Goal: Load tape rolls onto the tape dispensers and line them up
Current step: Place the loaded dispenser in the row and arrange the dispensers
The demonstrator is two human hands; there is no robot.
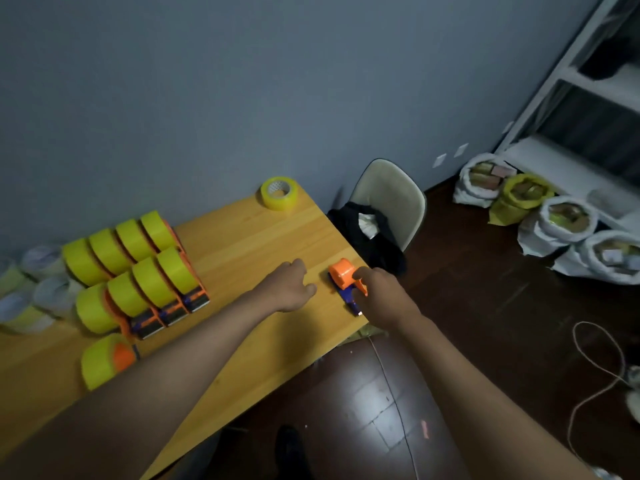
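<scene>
Right hand (377, 289) grips the empty dispenser (344, 280); left hand (289, 284) rests loosely curled, the loose tape roll (278, 192) lying beyond both, up-desk.

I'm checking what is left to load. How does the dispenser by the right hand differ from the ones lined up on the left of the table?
The dispenser by the right hand carries no tape, so its orange hub shows bare; the lined-up dispensers each carry a yellow roll. It stands alone near the table's right edge; they sit side by side in rows. Both are orange with dark blue parts.
</scene>
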